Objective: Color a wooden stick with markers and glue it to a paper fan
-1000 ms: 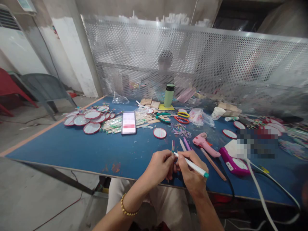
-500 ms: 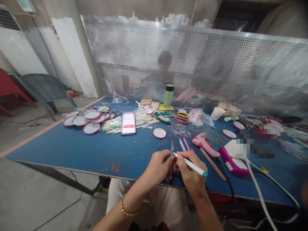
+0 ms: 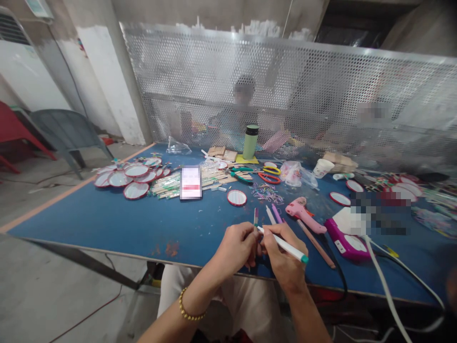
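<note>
My left hand (image 3: 238, 245) is closed on a thin stick (image 3: 256, 216), whose purple and green upper end sticks up past the fingertips. In my right hand (image 3: 287, 257) is a white marker (image 3: 287, 245) with a green end; its tip meets the stick beside my left fingers. Both hands are close together over the table's front edge. Just beyond them lie a white pen (image 3: 270, 215) and a purple pen (image 3: 276, 213). A round red-rimmed disc (image 3: 236, 197) rests flat farther back.
A pink glue gun (image 3: 305, 215) and a magenta power box (image 3: 346, 240) with cables are on the right. Behind are pliers (image 3: 241, 176), a phone (image 3: 191, 183), a green bottle (image 3: 251, 143) and a paper cup (image 3: 323, 167). Discs (image 3: 136, 190) are piled left.
</note>
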Available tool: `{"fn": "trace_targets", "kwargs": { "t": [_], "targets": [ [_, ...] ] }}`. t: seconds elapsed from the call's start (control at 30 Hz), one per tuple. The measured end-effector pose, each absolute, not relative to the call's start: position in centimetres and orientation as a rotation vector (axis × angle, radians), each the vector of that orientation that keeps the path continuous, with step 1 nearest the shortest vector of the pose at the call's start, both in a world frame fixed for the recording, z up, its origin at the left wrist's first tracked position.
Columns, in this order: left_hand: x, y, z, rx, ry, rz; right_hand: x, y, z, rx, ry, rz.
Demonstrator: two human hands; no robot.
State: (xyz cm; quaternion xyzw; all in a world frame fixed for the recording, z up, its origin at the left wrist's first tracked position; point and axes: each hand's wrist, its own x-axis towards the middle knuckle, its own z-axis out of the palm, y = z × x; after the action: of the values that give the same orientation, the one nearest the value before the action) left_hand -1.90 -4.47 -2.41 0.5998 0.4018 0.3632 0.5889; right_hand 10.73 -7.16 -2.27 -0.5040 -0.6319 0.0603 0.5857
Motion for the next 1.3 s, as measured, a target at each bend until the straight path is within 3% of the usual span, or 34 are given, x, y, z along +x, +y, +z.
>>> {"fn": "trace_targets", "kwargs": {
  "t": [1.3],
  "targets": [
    [-1.96, -4.35, -2.59, 1.412, 0.93, 0.852, 10.76, -6.97, -2.3, -1.136, -1.476, 0.117]
  ]
}}
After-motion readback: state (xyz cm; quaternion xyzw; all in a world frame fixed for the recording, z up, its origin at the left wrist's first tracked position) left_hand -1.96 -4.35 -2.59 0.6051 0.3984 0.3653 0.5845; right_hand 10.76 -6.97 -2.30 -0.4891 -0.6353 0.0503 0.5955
